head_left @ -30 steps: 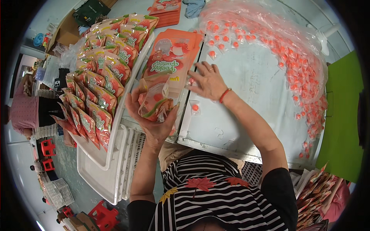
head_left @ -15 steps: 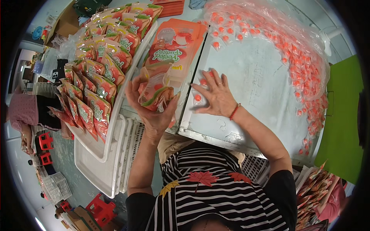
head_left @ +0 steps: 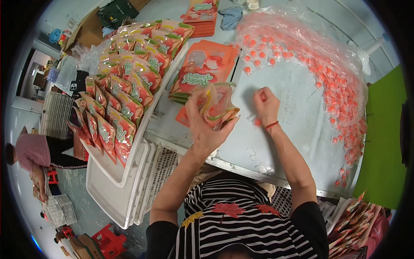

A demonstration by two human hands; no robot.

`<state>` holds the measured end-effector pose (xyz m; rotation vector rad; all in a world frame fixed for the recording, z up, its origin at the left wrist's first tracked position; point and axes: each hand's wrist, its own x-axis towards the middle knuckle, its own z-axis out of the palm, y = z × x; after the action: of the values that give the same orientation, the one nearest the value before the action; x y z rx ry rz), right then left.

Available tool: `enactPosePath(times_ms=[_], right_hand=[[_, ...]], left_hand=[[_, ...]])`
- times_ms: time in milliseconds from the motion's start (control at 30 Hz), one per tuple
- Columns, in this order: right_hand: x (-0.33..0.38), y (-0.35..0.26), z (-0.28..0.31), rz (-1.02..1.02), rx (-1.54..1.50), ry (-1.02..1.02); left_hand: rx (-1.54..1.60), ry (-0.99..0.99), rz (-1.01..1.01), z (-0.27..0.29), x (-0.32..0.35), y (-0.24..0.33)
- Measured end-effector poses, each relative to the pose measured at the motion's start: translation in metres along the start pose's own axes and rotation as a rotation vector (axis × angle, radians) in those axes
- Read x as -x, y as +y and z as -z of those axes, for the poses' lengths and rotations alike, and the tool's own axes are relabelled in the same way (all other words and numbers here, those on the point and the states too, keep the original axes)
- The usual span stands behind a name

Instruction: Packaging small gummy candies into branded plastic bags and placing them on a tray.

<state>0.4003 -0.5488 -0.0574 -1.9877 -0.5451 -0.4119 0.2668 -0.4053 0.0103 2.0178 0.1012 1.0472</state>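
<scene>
Cupping an open pouch (head_left: 219, 103), the left hand (head_left: 204, 131) slants toward the right hand (head_left: 266, 106), whose fingers (head_left: 260, 97) are clenched.

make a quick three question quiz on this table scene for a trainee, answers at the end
1. True or false: the left hand holds an open pouch.

2. On the table, where does the heap of red wrapped pieces lie?
A) along the left side
B) along the far and right sides
C) beneath the left hand

3. Fill in: the bulging pouches are lined up in rows on a ____ tray.

Key: 1. True; 2. B; 3. white
</scene>
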Motion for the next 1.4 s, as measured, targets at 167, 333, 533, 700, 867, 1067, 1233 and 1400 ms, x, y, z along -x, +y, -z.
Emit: enactPosePath(times_ms=[167,333,533,700,867,1067,1233,1400], right_hand=[[-0.064,-0.109,0.035,-0.614,-1.179,0.181],[-0.063,-0.133,0.027,-0.576,-1.194,0.012],[-0.029,-0.103,0.016,-0.332,-0.534,-0.204],[-0.031,-0.100,0.013,0.072,0.041,-0.349],[-0.052,-0.116,0.015,0.251,0.282,-0.597],[-0.062,-0.127,0.022,0.185,0.008,-0.833],[-0.050,-0.098,0.019,0.304,-0.298,-0.744],[-0.070,-0.133,0.042,0.561,-0.102,-0.717]], left_hand=[[-0.206,-0.108,-0.051,-0.014,-0.004,0.003],[-0.245,-0.007,-0.116,-0.032,-0.008,0.002],[-0.296,-0.045,-0.090,-0.027,-0.008,0.000],[-0.168,-0.130,0.015,-0.034,0.006,-0.008],[-0.121,-0.152,-0.012,-0.039,0.006,-0.007],[-0.095,-0.145,0.095,-0.035,0.006,-0.008],[0.153,-0.178,0.085,-0.025,-0.014,-0.002],[0.678,-0.300,0.308,0.016,-0.045,-0.014]])
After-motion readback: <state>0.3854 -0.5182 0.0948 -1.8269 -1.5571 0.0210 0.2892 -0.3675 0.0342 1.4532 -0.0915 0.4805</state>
